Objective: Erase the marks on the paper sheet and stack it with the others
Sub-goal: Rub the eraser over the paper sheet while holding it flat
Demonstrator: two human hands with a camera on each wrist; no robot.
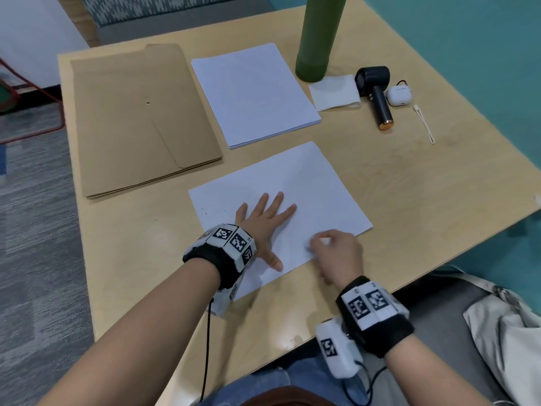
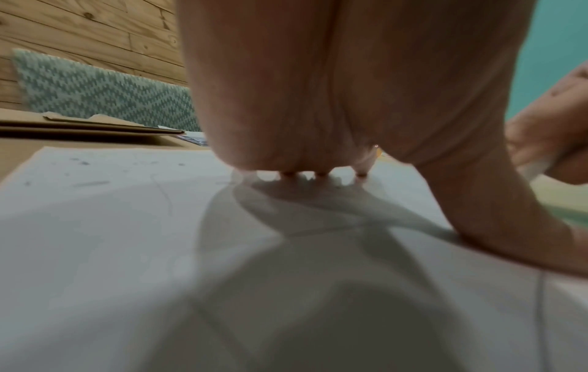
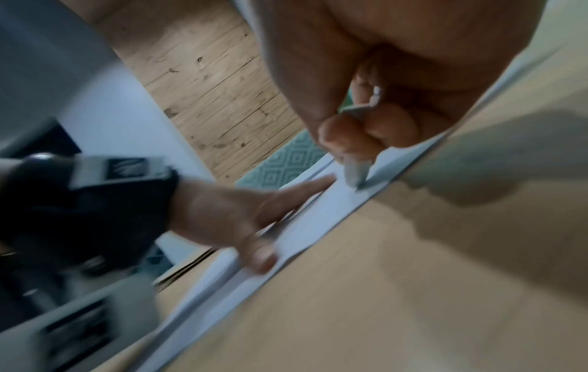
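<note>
Head view: the paper sheet [image 1: 292,186] lay flat on the wooden table [image 1: 409,186], near the front edge, just in front of the stack of white sheets [image 1: 254,95]. The left hand [image 1: 263,221] lay flat on the sheet, fingers straight and spread wide, thumb [image 1: 273,260] near the sheet's near edge. The right hand [image 1: 336,253], blurred, sat at the sheet's near right edge, fingers curled around a small white eraser [image 1: 320,240]. Brown envelopes [image 1: 137,118] lay left of the stack; a green bottle [image 1: 316,39], a folded tissue [image 1: 333,92], a black handheld fan [image 1: 376,92] and a white earbud case [image 1: 398,95] stood to the right.

Left wrist view: palm arched over the sheet [image 2: 111,226], fingertips [image 2: 291,174] touching the paper. Faint grey smudges [image 2: 82,163] showed near the sheet's far left corner.

Right wrist view: thumb and fingers [image 3: 343,136] pinched the eraser [image 3: 356,172], its tip touching the sheet [image 3: 318,219] near its edge. The left hand [image 3: 229,214] lay spread just beside it.
</note>
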